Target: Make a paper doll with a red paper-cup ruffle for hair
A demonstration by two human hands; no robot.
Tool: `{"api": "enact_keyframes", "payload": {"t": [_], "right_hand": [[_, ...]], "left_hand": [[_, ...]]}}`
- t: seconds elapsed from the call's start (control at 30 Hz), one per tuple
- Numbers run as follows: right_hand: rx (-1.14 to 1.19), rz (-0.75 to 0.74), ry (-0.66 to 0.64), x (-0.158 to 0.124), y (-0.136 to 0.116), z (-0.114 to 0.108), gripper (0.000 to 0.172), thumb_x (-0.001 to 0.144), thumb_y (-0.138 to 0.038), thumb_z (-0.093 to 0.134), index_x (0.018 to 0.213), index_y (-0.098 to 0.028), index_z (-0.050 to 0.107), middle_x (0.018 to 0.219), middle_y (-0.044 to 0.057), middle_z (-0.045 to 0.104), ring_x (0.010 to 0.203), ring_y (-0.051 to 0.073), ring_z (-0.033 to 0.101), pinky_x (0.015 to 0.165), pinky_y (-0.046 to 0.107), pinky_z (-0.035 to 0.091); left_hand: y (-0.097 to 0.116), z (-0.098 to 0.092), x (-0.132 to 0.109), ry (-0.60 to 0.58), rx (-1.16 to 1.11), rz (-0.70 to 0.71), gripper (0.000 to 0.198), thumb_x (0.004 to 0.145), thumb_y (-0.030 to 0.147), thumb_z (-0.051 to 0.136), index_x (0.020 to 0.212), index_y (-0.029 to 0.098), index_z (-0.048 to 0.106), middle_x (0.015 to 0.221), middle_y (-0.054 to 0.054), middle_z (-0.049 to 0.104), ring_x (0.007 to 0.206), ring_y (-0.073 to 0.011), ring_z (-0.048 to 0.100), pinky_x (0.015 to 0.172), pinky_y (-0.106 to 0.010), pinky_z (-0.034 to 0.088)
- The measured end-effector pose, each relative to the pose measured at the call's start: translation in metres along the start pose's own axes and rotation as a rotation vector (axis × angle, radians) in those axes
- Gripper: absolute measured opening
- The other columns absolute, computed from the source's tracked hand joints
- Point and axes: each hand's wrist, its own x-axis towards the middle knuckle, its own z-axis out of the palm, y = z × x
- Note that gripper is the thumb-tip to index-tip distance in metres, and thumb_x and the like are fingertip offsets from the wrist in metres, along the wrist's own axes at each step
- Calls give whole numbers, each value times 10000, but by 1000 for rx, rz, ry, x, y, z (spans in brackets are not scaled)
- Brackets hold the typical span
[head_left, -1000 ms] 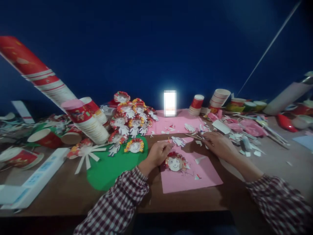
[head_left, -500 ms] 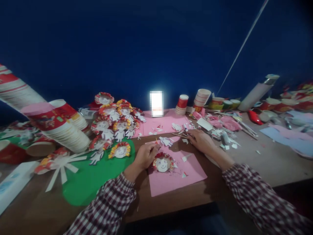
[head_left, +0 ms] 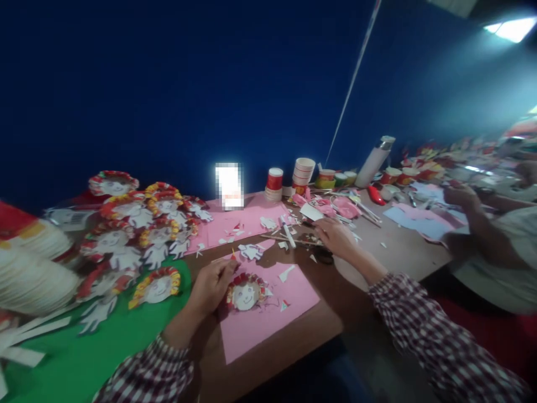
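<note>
My left hand [head_left: 212,288] is closed in a pinch, with a small red-orange tip sticking up between thumb and finger; the rest of that piece is hidden. Just to its right, a paper-cup face with a curled red-and-yellow rim [head_left: 245,295] lies on a pink sheet [head_left: 293,299]. Beyond the sheet's far edge is a white paper figure cutout [head_left: 250,251]. My right hand [head_left: 338,239] reaches palm down over the clutter, fingers extended, close to a white card [head_left: 311,212]. A dark object [head_left: 324,256], partly covered, lies beneath it. Left of these fingers rests a white marker [head_left: 287,232].
Finished-looking cup faces [head_left: 159,240] crowd the left, some on a green sheet [head_left: 138,341]. Stacked paper cups [head_left: 304,170], a bottle [head_left: 375,162], a red mouse-shaped object [head_left: 376,195] and pink scraps [head_left: 346,207] line the back. Another person's arm [head_left: 474,218] is at right.
The view has turned right, bringing another person's arm into sight. My right hand has shifted right, away from the marker. My left hand keeps its pinch beside the cup face.
</note>
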Motion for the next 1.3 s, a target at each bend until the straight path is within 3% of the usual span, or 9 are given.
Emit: {"api": "enact_keyframes", "payload": {"t": [0.1, 0.2, 0.4, 0.5, 0.6, 0.73, 0.9, 1.07, 1.3], "right_hand": [[-92, 200, -11, -17, 35, -7, 288, 938, -271, 439, 1114, -185, 650, 1177, 104, 669, 1066, 241, 607, 897, 329, 440], [-125, 371, -6, -27, 59, -8, 317, 903, -379, 500, 1079, -165, 653, 1045, 128, 705, 942, 267, 649, 772, 334, 463], [19, 460, 18, -27, 67, -2, 331, 811, -382, 590, 1053, -165, 653, 775, 68, 714, 706, 215, 655, 586, 264, 429], [138, 436, 105, -19, 48, -9, 333, 874, -342, 483, 1077, -130, 638, 756, 68, 699, 657, 187, 638, 563, 262, 447], [485, 266, 124, -8, 8, -18, 341, 907, -362, 447, 1065, -132, 644, 787, 57, 696, 648, 159, 629, 548, 245, 473], [947, 5, -13, 1, -64, -21, 318, 880, -377, 550, 1096, -161, 635, 940, 60, 705, 773, 168, 654, 647, 263, 526], [888, -148, -20, 6, -129, 2, 258, 895, -346, 570, 1074, -184, 660, 958, 64, 692, 799, 168, 645, 668, 268, 524], [761, -239, 110, 4, -149, 27, 191, 887, -325, 608, 1034, -217, 666, 978, 70, 683, 908, 208, 633, 794, 348, 520], [759, -285, 139, 0, -149, 35, 191, 874, -282, 627, 1057, -233, 648, 1007, 74, 682, 941, 216, 634, 826, 366, 519]], "left_hand": [[-3, 1, 0, 13, 6, 3, 473, 924, 500, 378, 853, 184, 723, 922, -70, 748, 871, -221, 691, 787, -317, 524], [-6, 3, 0, 28, -7, -5, 462, 919, 511, 398, 868, 185, 721, 931, -73, 747, 888, -220, 688, 800, -312, 527], [-4, 2, -3, 135, -94, -5, 414, 928, 468, 427, 857, 173, 709, 869, -79, 731, 786, -194, 680, 713, -283, 540], [-1, 1, -3, 201, -75, 37, 365, 934, 416, 441, 870, 175, 708, 885, -72, 726, 792, -187, 672, 720, -282, 533], [5, 4, -3, 276, -50, 104, 275, 919, 365, 497, 948, 182, 700, 931, -64, 722, 839, -180, 669, 765, -283, 529], [13, 6, -4, 339, -9, 178, 199, 899, 289, 550, 996, 176, 682, 914, -62, 715, 764, -149, 659, 685, -252, 521], [20, 2, -10, 503, 74, 339, 131, 874, 210, 591, 973, 183, 673, 915, -59, 713, 880, -168, 647, 818, -309, 513], [23, 0, -12, 549, 88, 328, 220, 843, 259, 652, 1051, 189, 649, 916, -63, 698, 852, -178, 636, 791, -325, 526], [24, 2, -12, 503, 67, 327, 176, 848, 233, 650, 1022, 206, 663, 872, -50, 690, 835, -169, 625, 771, -307, 520]]}}
